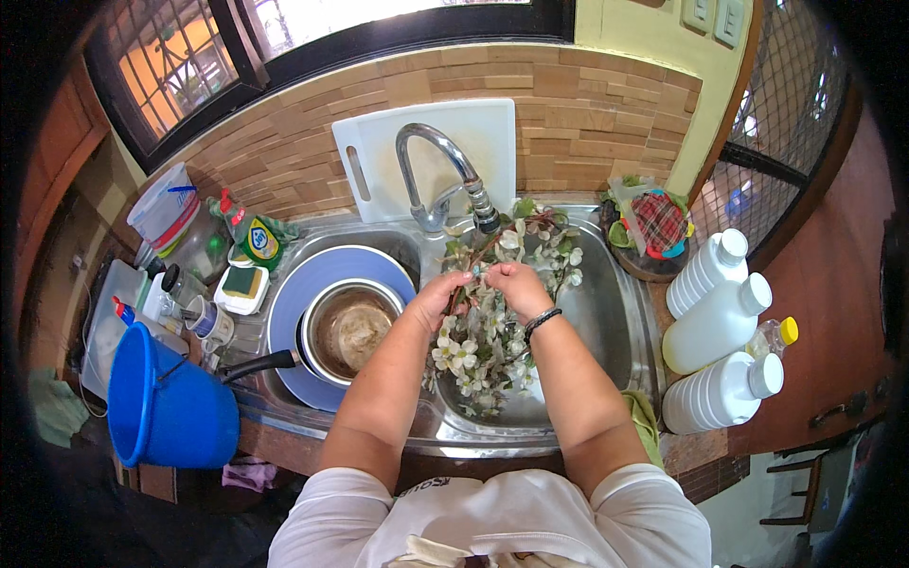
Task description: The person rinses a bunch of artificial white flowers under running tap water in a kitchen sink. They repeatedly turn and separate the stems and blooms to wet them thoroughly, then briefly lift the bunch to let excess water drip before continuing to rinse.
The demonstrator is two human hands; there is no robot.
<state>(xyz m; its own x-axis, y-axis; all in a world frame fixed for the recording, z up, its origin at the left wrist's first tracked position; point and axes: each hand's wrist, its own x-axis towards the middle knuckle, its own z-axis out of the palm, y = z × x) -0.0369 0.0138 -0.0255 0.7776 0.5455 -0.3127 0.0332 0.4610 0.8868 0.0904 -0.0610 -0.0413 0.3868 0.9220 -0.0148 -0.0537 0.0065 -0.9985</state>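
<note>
A bunch of white-flowered branches, probably artificial, lies over the right basin of a steel double sink. My left hand grips the brown stems near the middle of the bunch. Close beside it, my right hand pinches a small part of the spray between thumb and fingers; exactly which part is too small to tell. Both hands are below the chrome gooseneck faucet, whose nozzle hangs just above the blossoms. I see no water flowing.
The left basin holds a blue basin and a long-handled pot. A blue bucket, Joy dish soap and a sponge stand left. Several white jugs line the right counter. A cutting board leans behind the faucet.
</note>
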